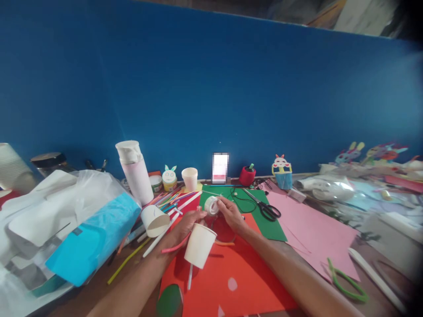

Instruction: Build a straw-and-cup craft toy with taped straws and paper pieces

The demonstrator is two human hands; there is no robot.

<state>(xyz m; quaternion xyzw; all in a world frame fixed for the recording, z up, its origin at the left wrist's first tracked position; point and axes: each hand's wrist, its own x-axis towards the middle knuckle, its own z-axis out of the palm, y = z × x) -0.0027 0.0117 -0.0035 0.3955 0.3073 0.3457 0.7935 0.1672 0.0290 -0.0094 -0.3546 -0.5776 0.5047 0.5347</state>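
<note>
My right hand (230, 214) pinches a roll of clear tape (210, 205) by its right side. Close to the roll's left side, my left hand (192, 219) has its thumb and fingers drawn together; what lies between them is too small to make out. A white paper cup (200, 246) tilts in front of my left hand and covers part of it, with a thin white stick (190, 277) sticking out below. Whether the hand supports this cup is hidden. A pink pipe cleaner (176, 246) curves out on the cup's left, and an orange one (224, 243) shows on its right.
Red paper (251, 281), green paper (277, 229) and pink paper (317, 224) cover the table. Black-handled scissors (269, 211) lie right of my hands. Another paper cup (155, 221) lies tipped left, near a blue packet (89, 246). A blurred phone (220, 168) stands against the blue wall.
</note>
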